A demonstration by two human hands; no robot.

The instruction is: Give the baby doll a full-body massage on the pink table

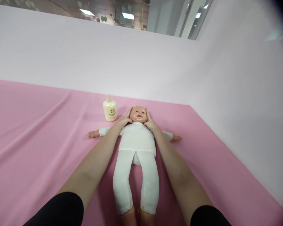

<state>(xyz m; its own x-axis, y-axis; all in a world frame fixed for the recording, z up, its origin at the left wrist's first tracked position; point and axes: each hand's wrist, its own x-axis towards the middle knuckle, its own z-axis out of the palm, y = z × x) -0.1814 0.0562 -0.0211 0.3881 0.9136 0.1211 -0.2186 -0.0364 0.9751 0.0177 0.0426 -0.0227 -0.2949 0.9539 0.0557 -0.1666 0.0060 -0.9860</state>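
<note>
A baby doll in a white suit lies on its back on a pink sheet, arms spread wide, legs toward me. Its bare head faces up. My left hand rests flat against the left side of the head, fingers pointing up along it. My right hand rests against the right side the same way. Both hands cup the head between them. A cream lotion bottle stands upright just left of the head, close to my left hand but apart from it.
The pink sheet covers the whole surface, with folds at the left. White walls rise behind and to the right, meeting the sheet along its far and right edges. Above the back wall, ceiling lights show.
</note>
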